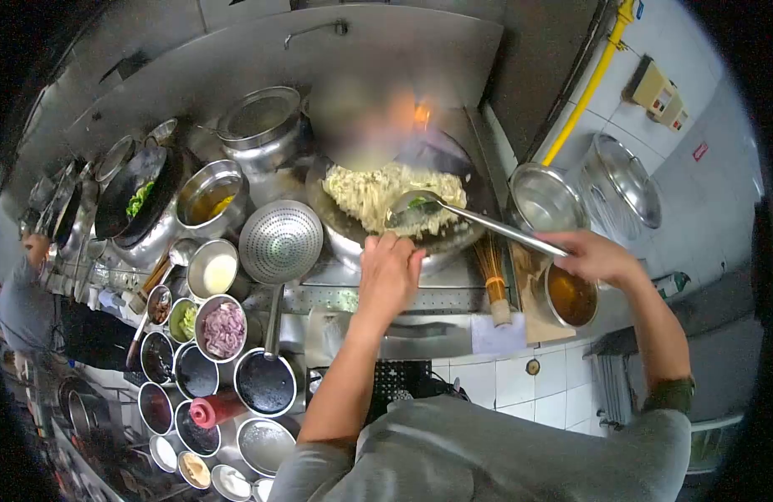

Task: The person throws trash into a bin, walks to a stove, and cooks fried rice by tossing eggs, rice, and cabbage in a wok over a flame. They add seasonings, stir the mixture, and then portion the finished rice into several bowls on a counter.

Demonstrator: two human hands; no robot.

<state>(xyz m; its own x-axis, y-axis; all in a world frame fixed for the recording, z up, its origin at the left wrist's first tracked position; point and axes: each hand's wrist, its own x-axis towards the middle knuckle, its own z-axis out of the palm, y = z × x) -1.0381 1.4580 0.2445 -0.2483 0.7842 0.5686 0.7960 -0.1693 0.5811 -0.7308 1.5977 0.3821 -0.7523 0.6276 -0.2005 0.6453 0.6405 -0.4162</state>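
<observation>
A large wok [478, 201] sits on the stove in front of me, full of pale, chopped, noodle-like food [353, 194]. My left hand [391, 272] is closed on the wok's near rim, the fingers curled over the edge. The long handle of a steel ladle [499, 226] is gripped in my right hand [600, 258], to the right of the wok. The ladle's bowl rests on the food with bits of green in it. Behind the wok an orange flame [422, 115] shows beside a blurred patch that hides the far side.
A perforated strainer [280, 241] lies left of the wok. Bowls of sliced onion [222, 329] and sauces crowd the left side, with a red squeeze bottle [212, 411]. A bamboo brush [492, 272] and sauce pot [572, 297] stand right. Another person [35, 305] works far left.
</observation>
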